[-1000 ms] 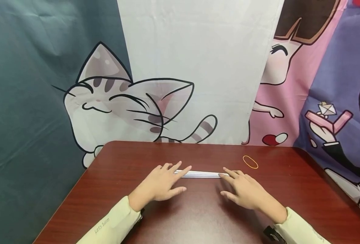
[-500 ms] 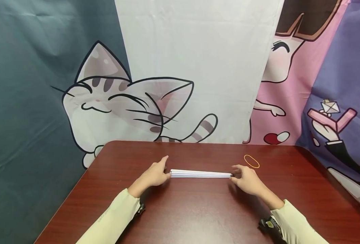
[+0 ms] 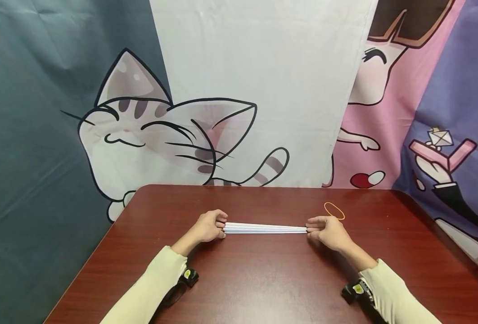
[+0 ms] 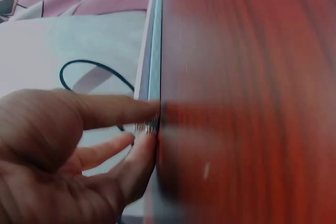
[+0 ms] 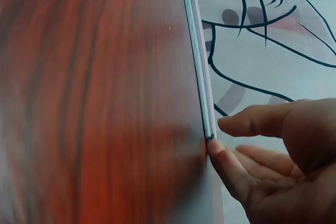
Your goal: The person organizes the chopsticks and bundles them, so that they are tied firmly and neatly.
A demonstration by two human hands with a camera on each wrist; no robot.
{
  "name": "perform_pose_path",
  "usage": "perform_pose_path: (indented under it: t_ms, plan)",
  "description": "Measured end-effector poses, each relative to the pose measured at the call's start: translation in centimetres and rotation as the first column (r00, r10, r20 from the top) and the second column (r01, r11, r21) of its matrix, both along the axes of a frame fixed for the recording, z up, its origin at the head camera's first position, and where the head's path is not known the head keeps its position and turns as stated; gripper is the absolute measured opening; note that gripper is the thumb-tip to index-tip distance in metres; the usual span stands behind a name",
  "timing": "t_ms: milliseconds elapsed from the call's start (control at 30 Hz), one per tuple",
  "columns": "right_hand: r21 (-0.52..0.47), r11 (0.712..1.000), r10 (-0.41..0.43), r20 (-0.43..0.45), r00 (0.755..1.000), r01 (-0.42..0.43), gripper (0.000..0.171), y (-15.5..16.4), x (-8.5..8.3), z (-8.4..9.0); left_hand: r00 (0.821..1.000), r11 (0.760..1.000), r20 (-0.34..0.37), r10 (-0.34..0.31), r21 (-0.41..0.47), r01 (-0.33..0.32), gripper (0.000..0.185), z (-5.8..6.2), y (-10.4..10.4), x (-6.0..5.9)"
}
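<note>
A long, narrow bundle of white strips, like pleated paper [image 3: 265, 228], lies flat on the brown table [image 3: 263, 274]. At its left end, my left hand [image 3: 206, 226] holds its thumb low in front and its fingers behind; in the left wrist view the fingertips [image 4: 149, 109] overlap that end. My right hand [image 3: 330, 231] is at the opposite end with loosely extended fingers. In the right wrist view a fingertip [image 5: 216, 148] touches the corner of the bundle, while another finger sits beside it, slightly apart.
Behind my right hand, a thin yellow rubber band [image 3: 334, 210] lies on the table. A printed cloth backdrop [image 3: 247, 67] with cartoon figures hangs behind the table's far edge. Each wrist carries a small black camera.
Both hands were spread palm-down over the bundle's ends; they moved outward to either side, then closed in against the ends. The bundle stays at about the same spot.
</note>
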State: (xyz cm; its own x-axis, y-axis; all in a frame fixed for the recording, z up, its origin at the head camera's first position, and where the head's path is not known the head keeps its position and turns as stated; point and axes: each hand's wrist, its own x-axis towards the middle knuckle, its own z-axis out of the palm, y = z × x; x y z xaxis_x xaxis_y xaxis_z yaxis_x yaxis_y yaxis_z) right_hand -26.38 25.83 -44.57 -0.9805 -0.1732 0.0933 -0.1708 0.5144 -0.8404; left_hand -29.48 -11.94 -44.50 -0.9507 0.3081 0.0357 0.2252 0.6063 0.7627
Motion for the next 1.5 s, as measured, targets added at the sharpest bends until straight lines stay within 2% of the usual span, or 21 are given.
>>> perform_pose_path:
  t_ms: [133,333,500,633,900,967,1100,1333,1500]
  plan:
    - [0.032,0.999,-0.003,-0.017,1.0,0.003,0.041,0.0,-0.2,-0.2,0.998,0.997,-0.064,0.003,-0.081,-0.008,0.049,-0.2,0.4,0.0]
    - [0.064,0.998,0.03,-0.064,0.998,-0.026,0.034,0.3,-0.7,-0.8,0.996,0.992,-0.092,-0.018,-0.122,0.006,0.043,-0.2,0.5,0.1]
    - [0.077,0.995,0.068,-0.108,0.992,-0.06,0.027,0.7,-1.3,-1.1,0.993,0.993,-0.101,-0.062,-0.111,0.051,0.047,-0.2,0.3,-0.1]
    - [0.131,0.986,0.121,-0.126,0.985,-0.104,0.022,1.0,-1.4,-1.3,0.987,0.988,-0.11,-0.115,-0.12,0.102,0.051,-0.1,0.2,0.0]
    - [0.257,0.952,0.222,-0.201,0.954,-0.168,0.017,1.2,-1.8,-0.8,0.971,0.974,-0.147,-0.187,-0.154,0.165,0.041,-0.1,-0.2,0.2]
    - [0.266,0.947,0.238,-0.202,0.95,-0.181,0.015,1.2,-1.7,-0.8,0.967,0.969,-0.152,-0.205,-0.17,0.179,0.037,-0.2,-0.3,0.1]
    - [0.263,0.943,0.26,-0.199,0.945,-0.204,0.012,1.4,-1.6,-1.1,0.968,0.959,-0.118,-0.223,-0.207,0.195,0.032,-0.2,-0.4,0.0]
    - [0.253,0.942,0.271,-0.183,0.945,-0.221,0.013,1.5,-1.2,-1.7,0.952,0.934,-0.108,-0.285,-0.256,0.25,0.03,-0.1,-0.2,0.0]
    - [0.255,0.93,0.313,-0.178,0.933,-0.264,0.013,1.5,-0.8,-2.1,0.937,0.893,-0.088,-0.339,-0.345,0.291,0.028,0.4,0.0,0.5]
